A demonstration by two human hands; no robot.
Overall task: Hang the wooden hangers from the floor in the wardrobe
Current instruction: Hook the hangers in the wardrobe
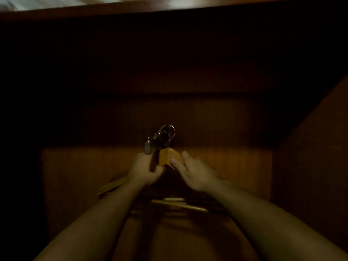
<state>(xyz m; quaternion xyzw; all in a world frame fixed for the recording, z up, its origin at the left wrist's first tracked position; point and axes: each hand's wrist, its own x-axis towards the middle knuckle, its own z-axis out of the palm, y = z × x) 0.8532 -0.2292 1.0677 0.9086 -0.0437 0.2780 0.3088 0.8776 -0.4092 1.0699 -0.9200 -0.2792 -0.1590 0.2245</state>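
Touching right fingers (pixel 176 163): wooden hanger (pixel 167 157).

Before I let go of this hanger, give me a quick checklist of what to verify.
1. Hook over the rail: ok, the wire loops around the dark bar.
2. Right hand steadying the hanger: ok, fingertips touch its wooden top.
3. Left hand grip: ok, closed on something dark beside the hanger; what it holds, cannot tell.
4. Hanger hanging level: cannot tell, its arms are hidden by the hands.
5. More hangers waiting below: ok, pale bars visible.
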